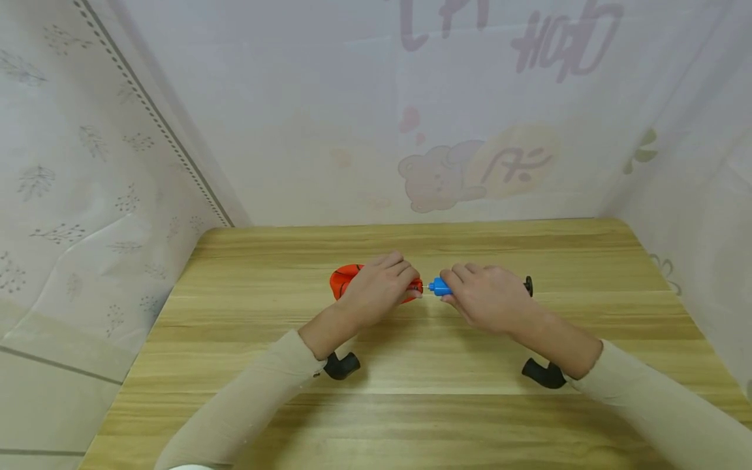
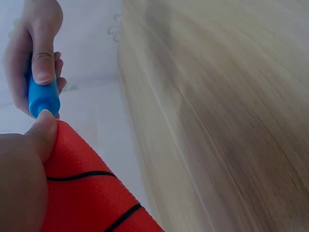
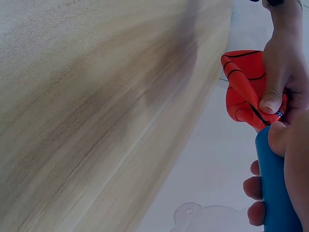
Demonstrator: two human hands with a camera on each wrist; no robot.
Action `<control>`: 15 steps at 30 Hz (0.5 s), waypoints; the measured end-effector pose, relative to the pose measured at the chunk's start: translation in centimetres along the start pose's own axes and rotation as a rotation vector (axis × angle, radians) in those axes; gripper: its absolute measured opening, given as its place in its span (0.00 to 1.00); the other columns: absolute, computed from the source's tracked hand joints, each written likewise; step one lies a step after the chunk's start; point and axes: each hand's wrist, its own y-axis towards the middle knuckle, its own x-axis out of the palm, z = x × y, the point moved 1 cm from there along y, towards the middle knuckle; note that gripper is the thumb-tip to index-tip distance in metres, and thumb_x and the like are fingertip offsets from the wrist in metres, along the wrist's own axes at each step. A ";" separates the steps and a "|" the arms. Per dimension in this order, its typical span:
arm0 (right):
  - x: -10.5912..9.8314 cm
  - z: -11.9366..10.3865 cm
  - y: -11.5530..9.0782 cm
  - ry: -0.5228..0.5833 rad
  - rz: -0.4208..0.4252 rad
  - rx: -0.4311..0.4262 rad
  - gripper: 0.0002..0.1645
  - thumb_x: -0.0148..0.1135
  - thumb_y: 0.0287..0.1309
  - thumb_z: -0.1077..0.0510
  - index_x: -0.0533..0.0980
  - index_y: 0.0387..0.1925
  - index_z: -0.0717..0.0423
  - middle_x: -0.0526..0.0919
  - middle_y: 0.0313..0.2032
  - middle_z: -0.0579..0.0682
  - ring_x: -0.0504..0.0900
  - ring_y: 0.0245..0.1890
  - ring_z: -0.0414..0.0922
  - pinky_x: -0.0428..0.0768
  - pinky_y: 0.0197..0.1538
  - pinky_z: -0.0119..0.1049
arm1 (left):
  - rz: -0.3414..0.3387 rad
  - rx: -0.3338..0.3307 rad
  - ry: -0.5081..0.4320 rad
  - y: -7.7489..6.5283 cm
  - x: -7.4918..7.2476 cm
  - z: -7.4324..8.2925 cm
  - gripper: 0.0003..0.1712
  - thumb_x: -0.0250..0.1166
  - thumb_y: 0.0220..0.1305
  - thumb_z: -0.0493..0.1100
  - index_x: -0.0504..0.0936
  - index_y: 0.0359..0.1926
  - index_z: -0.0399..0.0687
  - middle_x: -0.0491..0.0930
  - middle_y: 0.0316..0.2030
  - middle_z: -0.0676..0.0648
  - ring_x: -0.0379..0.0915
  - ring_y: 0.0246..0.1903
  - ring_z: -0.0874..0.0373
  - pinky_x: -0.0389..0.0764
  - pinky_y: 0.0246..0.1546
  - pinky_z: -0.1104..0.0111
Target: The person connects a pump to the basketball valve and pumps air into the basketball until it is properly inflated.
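Note:
A limp, folded red ball with black lines, like a deflated basketball [image 1: 345, 279], is gripped by my left hand [image 1: 378, 287] above the table. My right hand [image 1: 493, 297] wraps round a blue hand pump [image 1: 439, 287], its black handle [image 1: 529, 286] sticking out on the right. Between the hands a thin metal needle [image 1: 426, 287] runs from the pump's nozzle to the ball; whether its tip is inside, I cannot tell. In the left wrist view, the left thumb lies by the nozzle on the red skin [image 2: 91, 193]. The right wrist view shows fingers curled round the blue barrel [image 3: 275, 188].
The wooden table [image 1: 411, 418] spreads beneath both hands. Behind it hangs a pale printed cloth [image 1: 317, 117], with more cloth at the left and right sides. Black curved pieces [image 1: 343, 365] show beneath both wrists.

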 end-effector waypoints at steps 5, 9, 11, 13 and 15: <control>0.1 -0.2 0.0 -0.005 0.001 0.000 0.24 0.64 0.68 0.46 0.78 0.51 0.64 0.84 0.36 0.53 0.84 0.31 0.46 0.83 0.29 0.37 | 0.013 0.017 0.004 0.1 0.1 0.2 0.16 0.67 0.69 0.52 0.83 0.44 0.43 0.85 0.39 0.51 0.71 0.40 0.57 0.75 0.44 0.71; 0.1 -0.3 0.2 -0.009 0.012 0.007 0.24 0.63 0.68 0.46 0.78 0.49 0.63 0.84 0.35 0.53 0.84 0.30 0.45 0.82 0.26 0.35 | 0.013 0.013 -0.005 0.2 0.1 0.4 0.16 0.68 0.68 0.52 0.83 0.44 0.43 0.85 0.39 0.51 0.71 0.40 0.57 0.75 0.44 0.72; 0.1 -0.4 0.3 -0.002 0.015 0.017 0.23 0.63 0.68 0.46 0.78 0.48 0.63 0.83 0.34 0.52 0.83 0.28 0.45 0.80 0.24 0.34 | 0.012 0.005 -0.016 0.3 0.1 0.5 0.16 0.68 0.68 0.52 0.83 0.44 0.43 0.85 0.39 0.50 0.71 0.40 0.57 0.75 0.44 0.72; 0.1 -0.5 0.4 -0.002 0.012 0.028 0.22 0.63 0.69 0.46 0.78 0.47 0.63 0.82 0.32 0.52 0.82 0.26 0.45 0.78 0.23 0.33 | 0.010 -0.003 -0.019 0.3 0.1 0.5 0.17 0.68 0.68 0.52 0.83 0.45 0.43 0.84 0.39 0.50 0.71 0.40 0.57 0.75 0.45 0.72; 0.1 -0.6 0.5 -0.001 0.005 0.039 0.22 0.63 0.69 0.45 0.78 0.46 0.62 0.81 0.31 0.51 0.81 0.25 0.44 0.77 0.22 0.32 | 0.008 -0.010 -0.021 0.3 0.2 0.5 0.17 0.67 0.69 0.52 0.83 0.45 0.43 0.85 0.40 0.50 0.72 0.41 0.57 0.75 0.46 0.72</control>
